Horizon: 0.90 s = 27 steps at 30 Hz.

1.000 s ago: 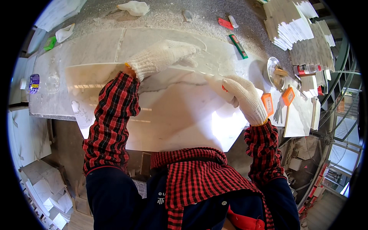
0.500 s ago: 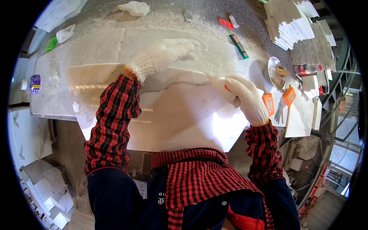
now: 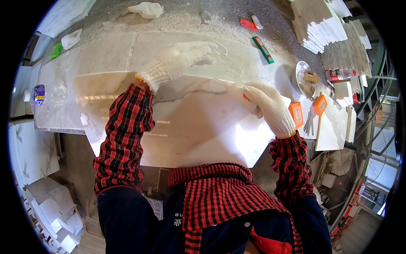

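A polished white marble slab [image 3: 190, 127] with grey veins lies in front of me, its near part overhanging the bench edge. My left hand [image 3: 173, 61], in a white knitted glove, reaches over the slab's far edge with its fingers stretched out and holding nothing. My right hand [image 3: 268, 103], gloved alike, is closed around a white squeeze bottle [image 3: 242, 94] with a red mark. Its narrow tip points left along the slab's far edge. Whether the tip touches the slab is too blurred to tell. Behind the edge, a wet-looking curved streak [image 3: 224, 50] marks the paler slab beneath.
At the right stand a metal bowl [image 3: 303, 78], orange boxes [image 3: 320, 104] and stacked marble strips [image 3: 319, 29]. A green box [image 3: 263, 50] and a red card [image 3: 248, 25] lie farther back. To the left are a purple-labelled bottle [image 3: 39, 95] and a green block [image 3: 55, 50].
My right hand has shifted slightly left with the bottle, its tip moving along the slab's far edge. My left hand stays almost in place.
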### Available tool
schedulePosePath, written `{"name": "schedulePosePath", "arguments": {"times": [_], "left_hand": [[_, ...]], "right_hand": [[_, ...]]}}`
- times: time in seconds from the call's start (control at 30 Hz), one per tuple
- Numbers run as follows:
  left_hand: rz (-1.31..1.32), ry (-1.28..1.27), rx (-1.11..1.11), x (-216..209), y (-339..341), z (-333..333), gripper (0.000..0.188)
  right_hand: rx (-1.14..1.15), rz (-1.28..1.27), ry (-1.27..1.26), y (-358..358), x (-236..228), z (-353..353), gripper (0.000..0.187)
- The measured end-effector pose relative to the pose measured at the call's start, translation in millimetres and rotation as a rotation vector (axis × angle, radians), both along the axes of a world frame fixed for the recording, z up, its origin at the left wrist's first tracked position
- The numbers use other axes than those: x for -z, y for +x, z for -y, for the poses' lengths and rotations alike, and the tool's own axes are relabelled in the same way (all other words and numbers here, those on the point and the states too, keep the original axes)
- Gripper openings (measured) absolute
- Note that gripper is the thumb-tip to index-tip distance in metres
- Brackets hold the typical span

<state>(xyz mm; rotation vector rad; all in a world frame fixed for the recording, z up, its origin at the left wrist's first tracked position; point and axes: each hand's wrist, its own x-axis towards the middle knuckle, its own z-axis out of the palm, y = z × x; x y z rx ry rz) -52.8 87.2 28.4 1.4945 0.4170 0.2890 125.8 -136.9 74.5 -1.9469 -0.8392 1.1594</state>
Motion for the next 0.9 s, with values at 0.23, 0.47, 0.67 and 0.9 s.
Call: {"name": "schedulePosePath", "arguments": {"times": [0.23,0.47,0.67,0.9], "left_hand": [[-0.029,0.144,0.051,2.8,-3.9,-7.4,0.045],[-0.212,0.448,-0.239,-5.4,2.1,8.5,0.039],[-0.378,0.673,-0.359,-2.9,8.2,17.4,0.038],[-0.447,0.757,-0.409,-2.6,14.6,21.5,0.035]], "right_hand": [[0.052,-0.039,0.032,1.9,-6.1,1.5,0.042],[0.163,-0.318,0.298,36.2,-4.4,-9.7,0.047],[0.170,-0.150,0.420,75.1,32.8,-90.4,0.050],[0.129,0.504,0.385,104.2,101.8,-171.3,0.048]]}}
